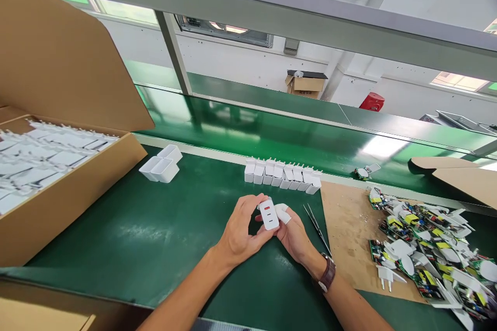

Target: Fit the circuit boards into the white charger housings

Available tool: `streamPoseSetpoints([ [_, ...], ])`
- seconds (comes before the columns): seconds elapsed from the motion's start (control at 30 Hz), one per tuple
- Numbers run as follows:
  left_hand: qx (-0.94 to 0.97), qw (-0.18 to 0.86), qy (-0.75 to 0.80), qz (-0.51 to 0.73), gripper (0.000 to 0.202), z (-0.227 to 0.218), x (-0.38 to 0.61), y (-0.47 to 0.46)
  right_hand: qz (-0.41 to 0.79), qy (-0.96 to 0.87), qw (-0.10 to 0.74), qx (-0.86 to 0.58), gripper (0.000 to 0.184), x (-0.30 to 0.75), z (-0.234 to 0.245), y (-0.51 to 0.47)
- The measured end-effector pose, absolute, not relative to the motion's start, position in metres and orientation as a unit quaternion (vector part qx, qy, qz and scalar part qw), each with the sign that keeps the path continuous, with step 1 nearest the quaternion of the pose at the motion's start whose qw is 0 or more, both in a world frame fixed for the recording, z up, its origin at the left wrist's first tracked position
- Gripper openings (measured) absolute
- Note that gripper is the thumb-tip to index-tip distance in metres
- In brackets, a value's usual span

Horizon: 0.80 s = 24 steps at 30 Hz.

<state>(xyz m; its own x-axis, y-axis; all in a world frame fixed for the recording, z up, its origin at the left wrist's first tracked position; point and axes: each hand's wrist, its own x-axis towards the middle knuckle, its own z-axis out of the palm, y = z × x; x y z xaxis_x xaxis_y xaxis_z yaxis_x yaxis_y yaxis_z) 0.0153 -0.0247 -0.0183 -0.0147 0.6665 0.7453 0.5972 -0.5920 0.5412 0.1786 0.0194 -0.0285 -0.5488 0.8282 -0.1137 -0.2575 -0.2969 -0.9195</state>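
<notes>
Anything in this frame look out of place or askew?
One circuit board lies alone beyond the pale rail, apart from the heaped circuit boards, so it seems stray. The row's rightmost white charger casing also leans.

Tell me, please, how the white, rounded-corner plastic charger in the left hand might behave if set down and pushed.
The charger would likely feel stiff, as its block shape shows no bending. It looks smooth, so it may slide fairly easily. Its flat faces make rolling seem unlikely.
</notes>
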Motion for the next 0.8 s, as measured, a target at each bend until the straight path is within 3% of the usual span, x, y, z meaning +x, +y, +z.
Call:
streamPoseSetpoints([
  [0.1,0.693,0.018,0.490,0.529,0.074,-0.019,0.015,-0.025,0.642,-0.545,0.415,-0.345,0.031,0.181,-0.031,0.020],
  [0.2,0.690,0.020,0.549,0.470,0.075,-0.024,0.013,-0.023,0.466,-0.666,0.469,-0.345,0.024,0.184,-0.028,0.020],
  [0.33,0.710,0.097,0.566,0.408,0.085,-0.034,0.008,-0.022,0.356,-0.764,0.430,-0.322,0.052,0.186,-0.029,0.019],
  [0.4,0.707,0.131,0.567,0.402,0.085,-0.036,0.007,-0.023,0.370,-0.754,0.426,-0.338,0.056,0.185,-0.033,0.019],
  [0.57,0.667,0.134,0.548,0.487,0.072,-0.034,0.014,-0.025,0.540,-0.592,0.482,-0.354,0.036,0.182,-0.032,0.021],
  [0.8,0.658,0.040,0.478,0.581,0.060,-0.029,0.022,-0.028,0.784,-0.428,0.354,-0.277,0.038,0.176,-0.016,0.011],
])
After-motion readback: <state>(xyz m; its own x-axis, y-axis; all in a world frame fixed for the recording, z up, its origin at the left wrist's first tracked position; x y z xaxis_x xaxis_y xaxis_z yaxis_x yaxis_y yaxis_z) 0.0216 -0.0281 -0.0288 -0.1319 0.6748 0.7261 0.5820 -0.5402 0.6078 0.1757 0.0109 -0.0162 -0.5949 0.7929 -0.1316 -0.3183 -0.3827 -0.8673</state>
